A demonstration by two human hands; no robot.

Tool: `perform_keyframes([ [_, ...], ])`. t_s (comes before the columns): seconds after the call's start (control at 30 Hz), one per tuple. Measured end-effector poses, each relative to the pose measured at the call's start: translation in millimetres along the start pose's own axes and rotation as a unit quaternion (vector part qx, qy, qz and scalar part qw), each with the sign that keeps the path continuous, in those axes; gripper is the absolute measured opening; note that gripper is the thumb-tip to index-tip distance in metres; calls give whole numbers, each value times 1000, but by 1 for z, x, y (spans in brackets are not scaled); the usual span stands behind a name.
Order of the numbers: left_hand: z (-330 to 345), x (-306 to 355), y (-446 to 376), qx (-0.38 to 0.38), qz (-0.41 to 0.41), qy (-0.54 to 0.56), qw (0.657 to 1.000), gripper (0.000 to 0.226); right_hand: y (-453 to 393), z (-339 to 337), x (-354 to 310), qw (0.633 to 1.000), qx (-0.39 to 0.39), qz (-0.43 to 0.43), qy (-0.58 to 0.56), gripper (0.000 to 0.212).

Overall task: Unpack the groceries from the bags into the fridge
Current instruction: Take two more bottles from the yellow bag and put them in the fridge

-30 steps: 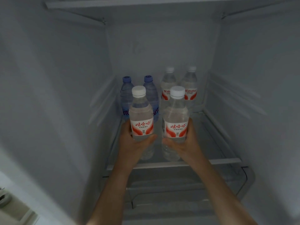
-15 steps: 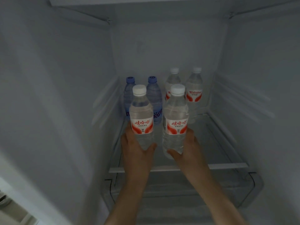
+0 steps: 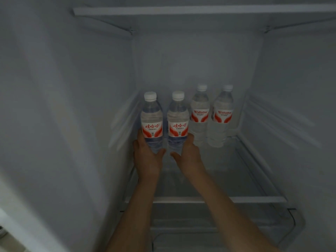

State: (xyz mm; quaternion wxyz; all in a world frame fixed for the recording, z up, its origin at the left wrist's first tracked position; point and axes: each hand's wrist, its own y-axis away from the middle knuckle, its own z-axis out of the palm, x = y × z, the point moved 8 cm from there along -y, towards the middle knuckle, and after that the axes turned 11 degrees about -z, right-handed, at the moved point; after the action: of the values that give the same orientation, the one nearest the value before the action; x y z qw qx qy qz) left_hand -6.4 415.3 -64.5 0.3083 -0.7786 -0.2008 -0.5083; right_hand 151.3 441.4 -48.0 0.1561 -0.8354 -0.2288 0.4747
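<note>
Both my arms reach deep into the open fridge. My left hand [image 3: 147, 157] grips a clear water bottle [image 3: 151, 120] with a white cap and red-and-white label. Beside it, my right hand [image 3: 187, 157] grips a matching bottle [image 3: 178, 121]. Both bottles stand upright near the back left of the glass shelf [image 3: 236, 179]. They cover the two blue bottles seen earlier, which are now hidden. To their right, two more clear labelled bottles [image 3: 199, 113] [image 3: 222, 115] stand against the back wall.
The fridge's white side walls [image 3: 72, 106] close in left and right, with ribbed shelf rails. Another shelf [image 3: 181, 10] runs overhead. The glass shelf's white front rim [image 3: 236, 199] lies below my forearms, and a clear drawer [image 3: 218, 230] sits under it.
Both hands have pushed their bottles further back and to the left, in front of the two blue bottles, which are now hidden behind them.
</note>
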Motion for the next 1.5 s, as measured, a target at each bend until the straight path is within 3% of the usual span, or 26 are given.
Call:
perform_keyframes([
  [0.43,8,-10,-23,-14,5,13,1000,91,-10,10,6,1000,10,-14,-16,70],
  [0.63,5,-10,-7,-33,-38,-69,996,79,4,7,15,999,-8,41,1,57],
  [0.73,1,-14,28,-57,-73,-41,995,87,25,4,11,998,-5,59,13,51],
  [0.83,-7,-3,59,-76,-24,-20,997,87,54,-4,-5,998,-13,45,43,54],
  [1.1,-61,25,155,-175,-13,9,984,41,161,-51,-61,991,104,-13,84,38],
  [1.2,-88,28,196,-176,45,11,983,27,211,-61,-77,982,147,-43,106,33],
  [1.33,-109,19,252,-218,70,5,973,19,282,-69,-88,980,165,-28,106,33],
  [1.5,-119,-1,325,-298,95,-11,950,20,374,-79,-91,980,153,50,116,32],
])
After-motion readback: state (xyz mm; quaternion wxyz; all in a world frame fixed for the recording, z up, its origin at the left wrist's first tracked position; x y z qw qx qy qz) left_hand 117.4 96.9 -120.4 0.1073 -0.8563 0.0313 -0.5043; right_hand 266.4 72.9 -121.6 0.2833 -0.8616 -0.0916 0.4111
